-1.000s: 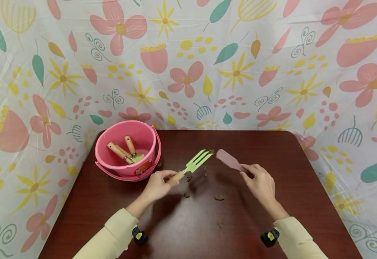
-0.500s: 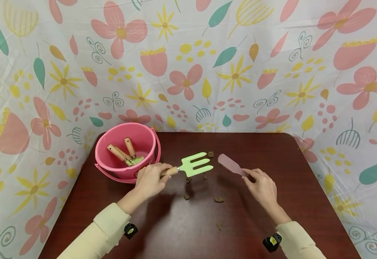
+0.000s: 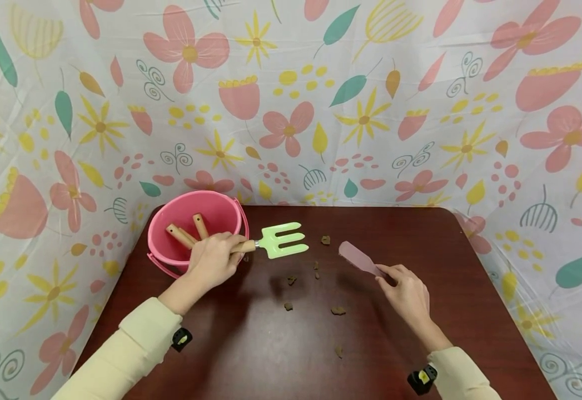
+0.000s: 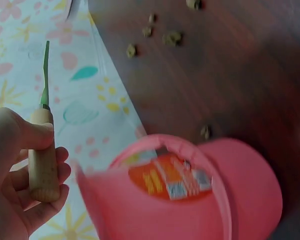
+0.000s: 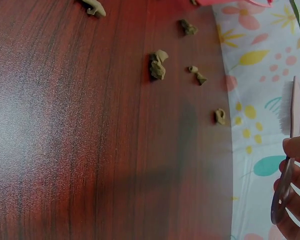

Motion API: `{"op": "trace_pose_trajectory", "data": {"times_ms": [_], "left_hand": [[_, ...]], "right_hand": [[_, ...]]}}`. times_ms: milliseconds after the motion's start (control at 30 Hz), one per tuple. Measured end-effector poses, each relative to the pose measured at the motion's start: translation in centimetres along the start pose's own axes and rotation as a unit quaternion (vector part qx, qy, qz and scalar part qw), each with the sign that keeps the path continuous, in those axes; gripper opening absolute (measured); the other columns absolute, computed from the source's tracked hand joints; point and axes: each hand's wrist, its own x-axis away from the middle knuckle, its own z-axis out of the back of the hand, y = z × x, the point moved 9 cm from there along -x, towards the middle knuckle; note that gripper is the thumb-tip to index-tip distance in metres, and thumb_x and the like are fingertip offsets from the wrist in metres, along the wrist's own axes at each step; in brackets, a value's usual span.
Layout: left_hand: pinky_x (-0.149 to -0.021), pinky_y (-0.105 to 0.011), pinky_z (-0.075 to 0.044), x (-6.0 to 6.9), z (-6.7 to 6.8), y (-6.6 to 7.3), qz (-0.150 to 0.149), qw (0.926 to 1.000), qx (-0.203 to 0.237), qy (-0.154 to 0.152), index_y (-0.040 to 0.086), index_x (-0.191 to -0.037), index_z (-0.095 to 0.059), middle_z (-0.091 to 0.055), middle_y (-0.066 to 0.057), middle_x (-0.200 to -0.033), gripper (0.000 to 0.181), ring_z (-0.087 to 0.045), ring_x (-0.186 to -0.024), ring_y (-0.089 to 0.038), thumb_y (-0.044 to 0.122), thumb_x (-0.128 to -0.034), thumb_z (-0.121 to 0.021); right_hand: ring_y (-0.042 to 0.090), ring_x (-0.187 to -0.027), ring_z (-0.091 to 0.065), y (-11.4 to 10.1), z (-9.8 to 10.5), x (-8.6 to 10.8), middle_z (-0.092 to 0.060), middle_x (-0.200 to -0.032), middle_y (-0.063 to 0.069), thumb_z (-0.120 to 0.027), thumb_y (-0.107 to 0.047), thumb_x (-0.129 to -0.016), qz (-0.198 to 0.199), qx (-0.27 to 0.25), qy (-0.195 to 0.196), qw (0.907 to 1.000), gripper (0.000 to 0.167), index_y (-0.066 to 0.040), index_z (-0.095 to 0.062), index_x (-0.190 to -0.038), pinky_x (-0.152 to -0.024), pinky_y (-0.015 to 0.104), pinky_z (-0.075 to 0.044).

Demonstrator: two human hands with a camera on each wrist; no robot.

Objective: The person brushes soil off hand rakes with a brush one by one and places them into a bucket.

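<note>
My left hand [image 3: 214, 259] grips the wooden handle of a small green garden fork [image 3: 282, 241], held in front of the pink bucket's [image 3: 158, 233] right side with its tines pointing right. In the left wrist view the fork [image 4: 46, 75] appears edge-on, fingers wrapped round the handle. My right hand [image 3: 404, 291] pinches a pink brush [image 3: 357, 258] above the table's right half. Bristles show along one side of the brush [image 5: 292, 105] in the right wrist view. Wooden-handled tools [image 3: 181, 235] lean inside the bucket; their lower ends are hidden by my left hand.
Several brown, crumpled bits lie scattered on the dark wooden table [image 3: 396, 228], among them one piece [image 3: 325, 240] near the back and another piece [image 3: 338, 310] nearer the front. A flower-patterned cloth [image 3: 291, 72] hangs behind and beside the table.
My left hand has carried the garden fork leftward to the bucket, turning its tines level and away from the brown piece at the back. The right hand with the brush has barely moved.
</note>
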Motion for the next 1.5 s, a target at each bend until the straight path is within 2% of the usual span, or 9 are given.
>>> {"op": "trace_pose_trajectory", "data": {"times_ms": [133,267,367,467,667,833,1067,1267,1500], "left_hand": [[-0.040,-0.032,-0.041,-0.4,0.8,-1.7,0.017,0.9998,-0.011,-0.006,0.017,-0.098,-0.070,-0.066,0.000,-0.079,0.028,-0.061,-0.060,-0.019,0.013,-0.0706,-0.071],[-0.050,-0.048,-0.044,-0.5,1.2,-3.4,0.040,0.9987,-0.026,-0.016,0.018,-0.099,-0.069,-0.068,-0.001,-0.082,0.025,-0.058,-0.053,-0.023,0.016,-0.0738,-0.071],[-0.048,-0.046,-0.041,-0.5,1.4,-4.5,0.050,0.9982,-0.027,-0.018,0.019,-0.100,-0.070,-0.069,-0.001,-0.084,0.024,-0.055,-0.052,-0.022,0.018,-0.0762,-0.070],[-0.042,-0.036,-0.037,-0.4,1.7,-5.2,0.049,0.9982,-0.030,-0.016,0.018,-0.100,-0.069,-0.069,-0.002,-0.082,0.025,-0.052,-0.052,-0.020,0.019,-0.0750,-0.071],[-0.041,-0.032,-0.040,-0.4,2.4,-6.6,0.058,0.9977,-0.026,-0.026,0.014,-0.097,-0.068,-0.065,-0.004,-0.084,0.024,-0.053,-0.057,-0.020,0.016,-0.0737,-0.072],[-0.046,-0.035,-0.043,-0.4,3.3,-7.6,0.056,0.9976,-0.031,-0.026,0.012,-0.096,-0.067,-0.064,-0.007,-0.079,0.022,-0.055,-0.060,-0.022,0.010,-0.0740,-0.069],[-0.049,-0.037,-0.045,0.2,4.0,-9.8,0.102,0.9919,-0.051,-0.057,0.013,-0.109,-0.066,-0.067,-0.008,-0.093,0.032,-0.059,-0.067,-0.023,0.014,-0.0768,-0.068],[-0.047,-0.040,-0.043,0.5,4.5,-11.3,0.121,0.9883,-0.066,-0.065,0.013,-0.102,-0.067,-0.067,-0.009,-0.087,0.025,-0.058,-0.062,-0.027,0.013,-0.0768,-0.066],[-0.050,-0.042,-0.045,0.6,5.4,-12.1,0.133,0.9844,-0.073,-0.089,0.010,-0.104,-0.066,-0.067,-0.013,-0.088,0.026,-0.058,-0.071,-0.029,0.014,-0.0783,-0.065]], "right_hand": [[0.006,-0.054,-0.045,0.0,0.0,0.0,-0.065,-0.085,-0.004,-0.074,-0.016,-0.073,0.005,-0.002,0.006,1.0000,0.027,-0.020,-0.072,-0.100,-0.044,0.024,-0.031],[0.005,-0.055,-0.045,0.0,-0.1,0.2,-0.065,-0.085,-0.005,-0.074,-0.016,-0.073,0.004,-0.002,0.006,1.0000,0.027,-0.020,-0.072,-0.100,-0.044,0.024,-0.032],[0.005,-0.055,-0.046,0.1,-0.2,0.3,-0.065,-0.085,-0.005,-0.075,-0.017,-0.073,-0.001,-0.001,0.002,1.0000,0.027,-0.020,-0.072,-0.100,-0.044,0.024,-0.032],[0.005,-0.054,-0.045,0.1,-0.3,0.3,-0.065,-0.086,-0.005,-0.075,-0.017,-0.073,-0.001,-0.003,0.001,1.0000,0.027,-0.020,-0.072,-0.100,-0.044,0.024,-0.032],[0.002,-0.052,-0.041,0.2,-0.3,0.3,-0.065,-0.085,-0.004,-0.075,-0.016,-0.073,0.000,-0.004,0.002,1.0000,0.027,-0.020,-0.072,-0.100,-0.043,0.023,-0.030],[0.000,-0.050,-0.038,0.4,-0.3,0.3,-0.065,-0.085,-0.005,-0.075,-0.016,-0.073,-0.004,-0.002,0.001,1.0000,0.028,-0.019,-0.072,-0.100,-0.042,0.023,-0.029],[0.000,-0.050,-0.036,0.7,-0.1,0.3,-0.065,-0.086,-0.005,-0.076,-0.016,-0.073,-0.009,-0.002,0.000,1.0000,0.028,-0.019,-0.072,-0.100,-0.042,0.023,-0.027],[0.003,-0.052,-0.042,0.8,-0.2,0.3,-0.065,-0.086,-0.005,-0.075,-0.016,-0.073,-0.008,0.000,-0.002,1.0000,0.028,-0.020,-0.072,-0.101,-0.044,0.023,-0.030],[0.003,-0.054,-0.043,0.8,-0.2,0.3,-0.065,-0.086,-0.005,-0.075,-0.016,-0.074,-0.010,-0.003,-0.003,0.9999,0.028,-0.020,-0.072,-0.101,-0.044,0.024,-0.032]]}}
